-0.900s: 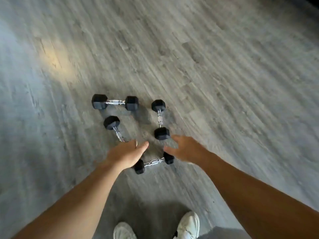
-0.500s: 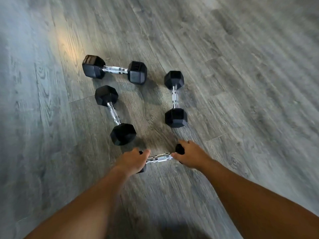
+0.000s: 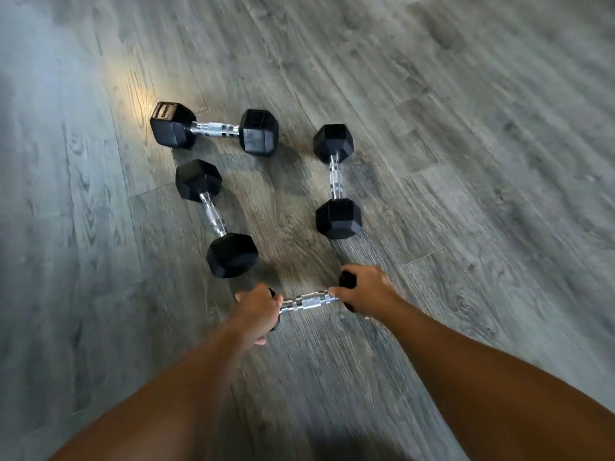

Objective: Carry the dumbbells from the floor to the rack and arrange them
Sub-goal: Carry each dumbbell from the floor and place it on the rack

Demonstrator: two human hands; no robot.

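Note:
Several black hex dumbbells with chrome handles lie on the grey wood floor. The nearest dumbbell (image 3: 307, 301) lies crosswise. My left hand (image 3: 258, 311) wraps its left head and my right hand (image 3: 364, 291) wraps its right head, leaving the chrome handle bare between them. Beyond my left hand lies the left dumbbell (image 3: 216, 217), slanted, its near head close to my knuckles. Straight beyond my right hand, the right dumbbell (image 3: 336, 179) points away from me. Crosswise at the back left sits the far dumbbell (image 3: 214, 129). No rack is in view.
Grey plank floor (image 3: 466, 161) stretches on every side of the dumbbells. A warm patch of light (image 3: 139, 94) falls on the boards at the far left.
Both hands reached down from above the nearest dumbbell and closed over its two heads. The view dropped closer to the floor, and my shoes left the frame.

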